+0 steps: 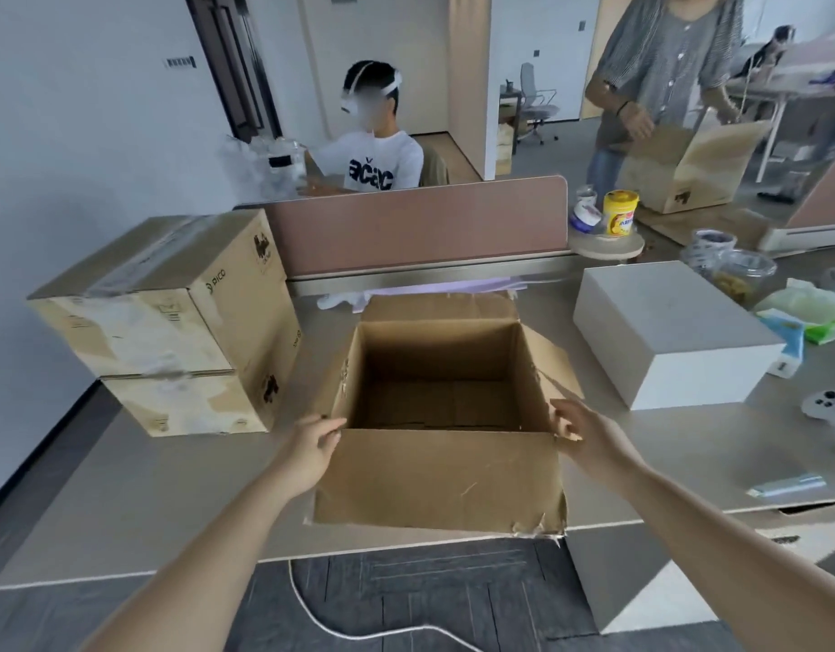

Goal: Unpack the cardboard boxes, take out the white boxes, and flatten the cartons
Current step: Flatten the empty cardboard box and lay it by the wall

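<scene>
An open, empty cardboard carton [441, 477] stands at the desk's near edge, its flaps spread outward. My left hand [314, 447] grips the carton's near left corner with curled fingers. My right hand [577, 428] holds the near right corner, fingers on the right flap. A white box [674, 331] sits on the desk to the right of the carton. Two taped cardboard cartons [171, 322] are stacked on the left.
A brown partition [420, 223] runs along the desk's far side, with a seated person behind it. Jars, a yellow tub [620, 213], tissue packs and a white controller [829, 409] lie at the right. Another person handles a carton at the far right.
</scene>
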Motion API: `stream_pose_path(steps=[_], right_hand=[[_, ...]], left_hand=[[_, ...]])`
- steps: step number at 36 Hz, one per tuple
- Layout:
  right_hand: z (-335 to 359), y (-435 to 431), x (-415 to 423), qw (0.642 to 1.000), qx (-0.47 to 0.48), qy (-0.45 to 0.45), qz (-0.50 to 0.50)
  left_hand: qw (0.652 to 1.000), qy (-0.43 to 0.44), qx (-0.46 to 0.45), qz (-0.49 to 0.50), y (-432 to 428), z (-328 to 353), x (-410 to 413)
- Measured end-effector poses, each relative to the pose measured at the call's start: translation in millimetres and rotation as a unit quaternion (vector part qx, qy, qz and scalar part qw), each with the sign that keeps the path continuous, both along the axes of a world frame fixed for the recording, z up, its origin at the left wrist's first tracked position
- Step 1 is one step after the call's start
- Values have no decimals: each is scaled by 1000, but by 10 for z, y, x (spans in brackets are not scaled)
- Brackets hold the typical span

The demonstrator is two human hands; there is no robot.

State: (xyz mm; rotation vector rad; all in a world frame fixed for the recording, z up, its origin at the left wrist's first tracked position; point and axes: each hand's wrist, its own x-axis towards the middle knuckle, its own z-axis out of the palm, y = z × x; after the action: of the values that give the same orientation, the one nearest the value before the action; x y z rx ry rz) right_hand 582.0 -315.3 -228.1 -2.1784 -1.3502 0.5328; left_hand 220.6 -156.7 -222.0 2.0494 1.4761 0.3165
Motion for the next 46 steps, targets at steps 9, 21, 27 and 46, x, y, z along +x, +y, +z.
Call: stream_pose_path(steps=[9, 21, 27, 46], right_hand=[[-78, -40, -283, 976, 70, 171, -113], [904, 263, -85, 947, 178, 224, -148], [1099, 483, 64, 960, 157, 188, -135], [733, 596, -70, 986, 79, 95, -109]], left_hand=[[989, -123, -70, 42, -75, 80, -35], [934, -340, -75, 83, 186, 894, 252], [927, -359, -68, 83, 273, 1033, 461], [981, -138, -13, 132, 187, 628, 364]])
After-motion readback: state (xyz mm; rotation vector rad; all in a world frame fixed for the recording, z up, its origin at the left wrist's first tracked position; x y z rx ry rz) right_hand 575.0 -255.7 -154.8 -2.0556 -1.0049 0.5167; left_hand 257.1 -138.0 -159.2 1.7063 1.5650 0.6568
